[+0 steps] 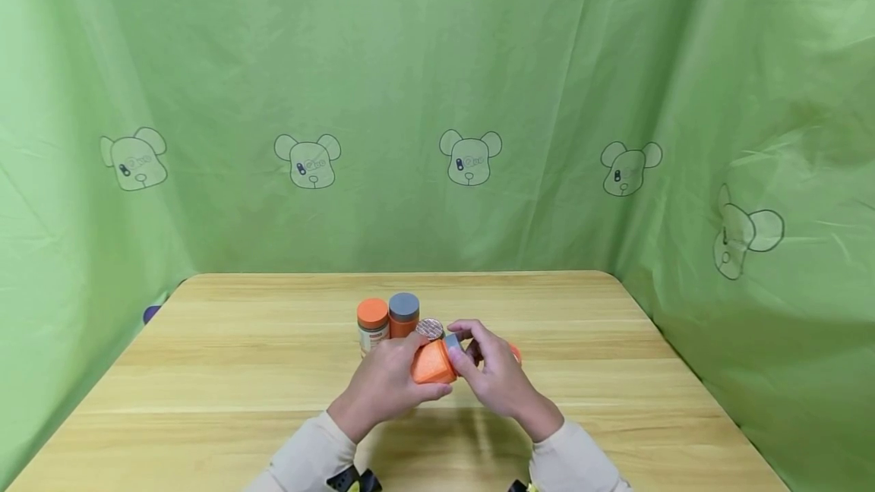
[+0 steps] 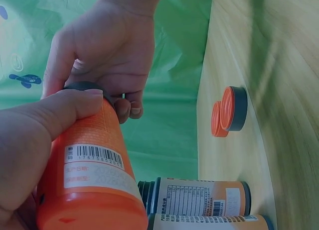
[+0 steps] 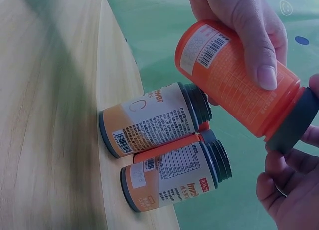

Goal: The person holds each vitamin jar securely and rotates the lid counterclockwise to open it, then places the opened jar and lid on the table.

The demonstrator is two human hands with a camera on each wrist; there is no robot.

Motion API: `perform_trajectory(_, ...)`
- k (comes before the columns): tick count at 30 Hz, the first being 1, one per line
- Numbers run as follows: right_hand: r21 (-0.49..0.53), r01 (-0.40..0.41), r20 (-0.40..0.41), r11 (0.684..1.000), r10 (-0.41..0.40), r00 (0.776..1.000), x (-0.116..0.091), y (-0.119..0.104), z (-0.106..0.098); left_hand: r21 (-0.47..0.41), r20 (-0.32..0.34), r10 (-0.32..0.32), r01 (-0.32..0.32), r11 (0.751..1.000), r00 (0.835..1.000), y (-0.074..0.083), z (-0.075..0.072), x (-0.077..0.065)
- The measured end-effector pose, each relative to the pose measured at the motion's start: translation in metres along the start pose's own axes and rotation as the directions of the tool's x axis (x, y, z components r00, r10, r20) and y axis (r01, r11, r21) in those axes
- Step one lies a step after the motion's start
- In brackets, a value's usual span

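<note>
My left hand grips an orange bottle, tilted and raised above the table. In the left wrist view its thumb lies along the side above the white barcode label. At the bottle's top end is a dark grey cap, which my right hand holds by its edge between thumb and fingers. Just beyond the hands stand a white-labelled bottle with an orange lid and an orange bottle with a grey lid. Two white-labelled bottles with bare threaded necks, one nearer and one beside it, stand close together.
A loose grey cap with orange lining and an orange cap lie on the wooden table by my right hand. A green curtain with bear drawings surrounds the table's back and sides.
</note>
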State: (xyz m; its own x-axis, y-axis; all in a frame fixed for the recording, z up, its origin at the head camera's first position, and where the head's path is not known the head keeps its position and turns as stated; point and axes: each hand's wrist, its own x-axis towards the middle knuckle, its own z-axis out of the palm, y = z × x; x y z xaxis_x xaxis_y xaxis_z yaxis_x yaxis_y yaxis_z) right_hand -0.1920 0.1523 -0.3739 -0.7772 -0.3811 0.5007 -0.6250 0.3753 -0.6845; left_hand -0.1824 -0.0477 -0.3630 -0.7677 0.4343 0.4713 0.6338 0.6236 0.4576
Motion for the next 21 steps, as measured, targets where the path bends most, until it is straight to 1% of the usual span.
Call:
perform_trajectory(4,0.011,0.04,-0.004,0.999,-0.04,0.999,0.0003,0.0002,-0.0002,0.008,-0.002,0.008,-0.008,1.0,1.0,-0.0001,0.0001,0.0003)
perform_trajectory(8,0.019,0.084,-0.002,0.996,-0.084,0.996,0.0001,0.0019,0.0003,0.006,0.0,-0.007,0.007,1.0,1.0,-0.0002,0.0003,-0.0004)
perform_trajectory(11,0.005,0.089,-0.008,0.996,-0.089,0.996,-0.0003,0.0033,0.0008,-0.001,-0.002,-0.013,0.013,1.0,1.0,-0.0002,0.0003,-0.0009)
perform_trajectory(14,-0.024,0.073,-0.017,0.997,-0.073,0.997,-0.0003,0.0023,0.001,-0.003,-0.006,-0.009,0.009,1.0,1.0,-0.0006,0.0006,-0.0012)
perform_trajectory(16,-0.043,0.047,-0.02,0.998,-0.048,0.999,-0.0002,0.0017,0.0015,-0.001,-0.009,-0.004,0.004,1.0,1.0,-0.0009,0.0009,-0.0012)
perform_trajectory(21,-0.047,-0.042,0.015,0.998,0.043,0.999,0.0003,-0.0007,0.0016,0.012,-0.01,-0.007,0.007,1.0,1.0,-0.0013,0.0006,-0.0012)
